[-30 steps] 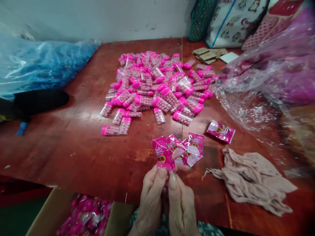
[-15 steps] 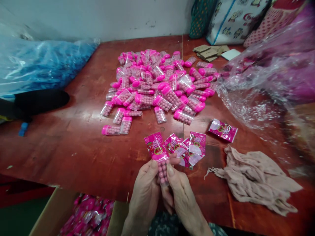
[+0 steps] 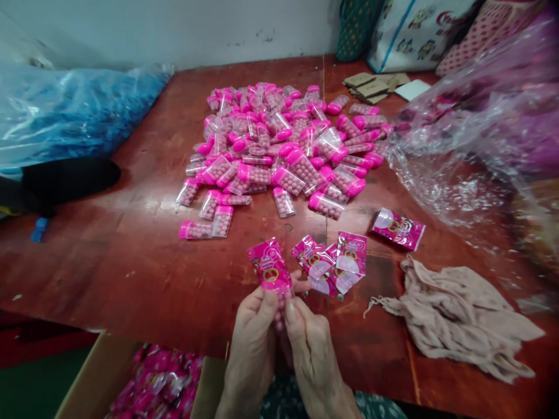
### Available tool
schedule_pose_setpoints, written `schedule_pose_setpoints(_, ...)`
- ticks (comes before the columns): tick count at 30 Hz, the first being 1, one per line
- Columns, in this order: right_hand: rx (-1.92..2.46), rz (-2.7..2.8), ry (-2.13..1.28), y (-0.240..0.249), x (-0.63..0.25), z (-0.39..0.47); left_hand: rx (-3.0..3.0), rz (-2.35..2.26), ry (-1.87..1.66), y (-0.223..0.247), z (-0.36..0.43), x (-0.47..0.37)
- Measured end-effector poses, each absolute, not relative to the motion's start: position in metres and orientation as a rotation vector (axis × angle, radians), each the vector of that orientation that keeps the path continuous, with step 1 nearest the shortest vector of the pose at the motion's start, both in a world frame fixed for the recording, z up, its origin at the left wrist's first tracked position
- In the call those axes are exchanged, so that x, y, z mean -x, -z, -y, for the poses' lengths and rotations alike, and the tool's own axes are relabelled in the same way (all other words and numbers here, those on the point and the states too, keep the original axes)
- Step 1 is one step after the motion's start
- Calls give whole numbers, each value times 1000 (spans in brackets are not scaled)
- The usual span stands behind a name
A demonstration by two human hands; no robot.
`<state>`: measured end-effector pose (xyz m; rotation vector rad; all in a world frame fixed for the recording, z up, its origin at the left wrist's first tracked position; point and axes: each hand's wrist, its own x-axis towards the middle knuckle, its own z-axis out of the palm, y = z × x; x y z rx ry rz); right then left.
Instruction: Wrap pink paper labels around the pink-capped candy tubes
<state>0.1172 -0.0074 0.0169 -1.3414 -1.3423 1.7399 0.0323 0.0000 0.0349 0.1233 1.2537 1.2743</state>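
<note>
A small clear candy container [image 3: 280,313] filled with pink balls is gripped between my left hand [image 3: 254,329] and my right hand [image 3: 313,340]. Its upper end meets a shiny pink printed sleeve [image 3: 268,265], which sticks up beyond my thumbs. Both thumbs press on the front, side by side, near the sleeve's lower edge. Fingers behind the container are mostly hidden, though some right fingertips show beside the sleeve. Just beyond my right hand lie several loose flat pink sleeves [image 3: 351,254], overlapping on the table.
A heap of pink-capped candy containers [image 3: 279,134] covers the table's middle. A folded stack of sleeves [image 3: 398,228] and a beige cloth [image 3: 463,317] lie right. Plastic bags flank the table, one with blue contents [image 3: 78,110]. Below, a cardboard box [image 3: 82,378] holds wrapped pink pieces.
Both hands have shifted slightly left with the container and sleeve. My right thumb sits closer to the left one, and fewer of the pink balls show between them.
</note>
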Motion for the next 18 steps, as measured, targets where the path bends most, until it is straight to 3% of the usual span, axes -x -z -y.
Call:
schedule_pose_setpoints(6, 1259, 1136, -1818, -24, -114, 10, -96, -1257, -1229, -41, -2, -32)
schedule_pose_setpoints(13, 1429, 1193, -1613, -17, -110, 23, -226, -1457, -1218, -43, 13, -43)
schedule_pose_setpoints(18, 1547, 991, -1608, -13, -107, 34, -245, -1359, -1211, -37, 13, -36)
